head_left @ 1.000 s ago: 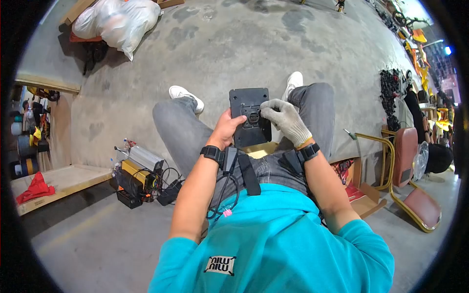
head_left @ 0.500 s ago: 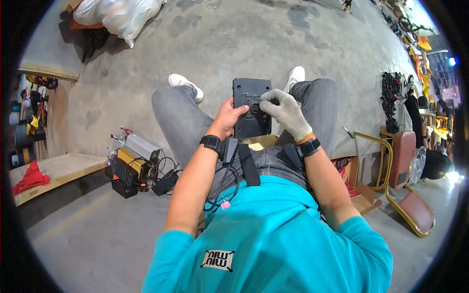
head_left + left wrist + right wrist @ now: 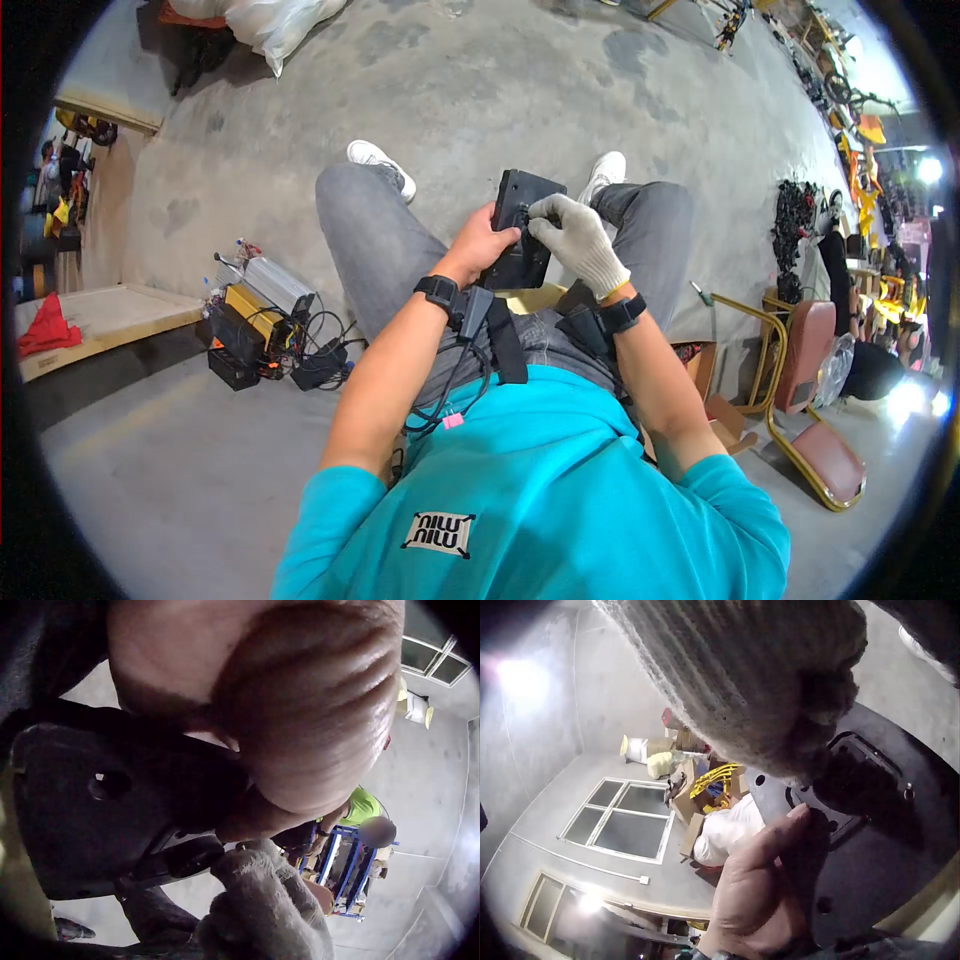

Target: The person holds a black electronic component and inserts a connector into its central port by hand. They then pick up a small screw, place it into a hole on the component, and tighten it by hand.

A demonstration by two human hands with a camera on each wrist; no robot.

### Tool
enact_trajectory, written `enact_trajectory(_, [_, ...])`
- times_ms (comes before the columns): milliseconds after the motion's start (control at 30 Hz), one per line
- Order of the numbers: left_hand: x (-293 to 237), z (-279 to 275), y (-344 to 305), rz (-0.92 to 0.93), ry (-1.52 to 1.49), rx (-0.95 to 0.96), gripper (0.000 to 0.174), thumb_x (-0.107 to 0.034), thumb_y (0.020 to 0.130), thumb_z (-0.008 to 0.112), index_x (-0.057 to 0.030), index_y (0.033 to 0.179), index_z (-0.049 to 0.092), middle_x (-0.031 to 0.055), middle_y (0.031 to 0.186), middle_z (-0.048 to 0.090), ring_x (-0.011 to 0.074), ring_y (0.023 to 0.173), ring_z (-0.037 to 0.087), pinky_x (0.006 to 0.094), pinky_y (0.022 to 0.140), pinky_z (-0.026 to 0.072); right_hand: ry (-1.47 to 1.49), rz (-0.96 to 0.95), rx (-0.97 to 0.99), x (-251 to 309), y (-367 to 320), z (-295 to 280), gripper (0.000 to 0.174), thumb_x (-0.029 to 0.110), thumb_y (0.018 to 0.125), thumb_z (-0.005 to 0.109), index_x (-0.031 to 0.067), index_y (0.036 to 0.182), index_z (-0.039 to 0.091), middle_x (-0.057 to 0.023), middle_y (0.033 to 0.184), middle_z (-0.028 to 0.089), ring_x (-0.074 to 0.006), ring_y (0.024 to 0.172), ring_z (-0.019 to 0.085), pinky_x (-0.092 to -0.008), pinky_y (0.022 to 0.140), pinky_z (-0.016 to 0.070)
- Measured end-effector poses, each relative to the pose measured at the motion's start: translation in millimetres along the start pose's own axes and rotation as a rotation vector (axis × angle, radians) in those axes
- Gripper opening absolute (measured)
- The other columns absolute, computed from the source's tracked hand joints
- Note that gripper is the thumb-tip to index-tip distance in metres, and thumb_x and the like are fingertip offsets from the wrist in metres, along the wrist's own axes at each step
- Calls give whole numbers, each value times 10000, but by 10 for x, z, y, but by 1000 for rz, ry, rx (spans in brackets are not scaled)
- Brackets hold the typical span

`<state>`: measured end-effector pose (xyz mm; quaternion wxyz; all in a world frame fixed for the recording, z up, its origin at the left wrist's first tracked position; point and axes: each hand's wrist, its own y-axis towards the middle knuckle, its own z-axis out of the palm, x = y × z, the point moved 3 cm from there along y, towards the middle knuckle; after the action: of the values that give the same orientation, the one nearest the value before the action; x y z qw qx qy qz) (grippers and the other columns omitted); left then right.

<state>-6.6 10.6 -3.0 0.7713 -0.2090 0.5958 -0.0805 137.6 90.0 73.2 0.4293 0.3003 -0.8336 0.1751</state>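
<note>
A flat black rectangular plate (image 3: 518,268) is held up over the lap, tilted. My bare left hand (image 3: 476,246) grips its left edge, with the thumb across the face. My right hand (image 3: 580,240) wears a pale knitted glove; its thumb and index finger bend together at the raised middle of the plate. In the right wrist view the gloved fingers cover part of that middle, close to the left thumb (image 3: 780,832). The small part they pinch there is hidden. Holes show in the plate's corner area in the left wrist view.
A yellow-and-silver device with tangled wires (image 3: 265,310) sits on the floor at left, beside a low wooden platform (image 3: 110,325) with a red cloth (image 3: 47,327). At right lies a tipped chair (image 3: 808,360) near an open cardboard box (image 3: 725,425). White bags (image 3: 280,25) lie far left.
The plate has turned, so its face points more to the right and looks narrower. Both hands have moved with it, the gloved fingers staying at its middle.
</note>
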Motion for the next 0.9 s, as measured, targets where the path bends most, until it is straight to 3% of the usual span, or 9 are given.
enact_trajectory(167, [-24, 8, -26, -27, -19, -9, 319, -43, 849, 656, 17, 1150, 567, 68, 997, 652, 149, 883, 618, 304, 816, 506, -23, -18, -16, -42, 6, 45, 176, 101, 822, 668, -9, 957, 644, -175, 894, 695, -320, 860, 686, -371, 757, 529])
enact_trajectory(267, [-45, 21, -51, -8, -33, -3, 328, -41, 847, 655, 20, 1156, 562, 72, 998, 649, 149, 884, 618, 304, 815, 507, -26, -48, -31, -89, 9, 60, 182, 109, 826, 671, -11, 962, 648, -179, 912, 694, -304, 877, 686, -362, 768, 525])
enact_trajectory(433, [-22, 37, -31, -9, -75, 5, 335, -34, 841, 652, 25, 1157, 558, 78, 993, 645, 152, 873, 619, 306, 804, 512, 73, 56, 1, -149, -13, 79, 217, 136, 852, 675, -18, 1004, 660, -163, 924, 704, -245, 874, 691, -335, 781, 523])
enact_trajectory(733, [32, 24, 8, 29, -2, 6, 385, -47, 815, 667, 31, 1180, 574, 104, 1009, 668, 171, 900, 638, 313, 816, 510, 87, 88, -25, -98, -49, 128, 195, 149, 854, 686, -21, 948, 679, -153, 872, 708, -231, 825, 696, -326, 751, 525])
enact_trajectory(833, [25, 25, 5, 35, 99, 28, 376, -29, 857, 642, 26, 1218, 549, 80, 1056, 645, 148, 936, 615, 301, 857, 501, 26, 58, -29, -69, -53, 125, 186, 146, 854, 685, -21, 935, 683, -153, 855, 709, -229, 810, 698, -325, 738, 524])
enact_trajectory(900, [19, 26, -3, 33, 100, -9, 400, -57, 807, 674, 19, 1187, 576, 120, 1016, 678, 196, 912, 639, 334, 838, 499, 23, 77, -29, -80, -50, 131, 186, 147, 855, 685, -22, 933, 682, -155, 852, 709, -231, 807, 698, -324, 734, 523])
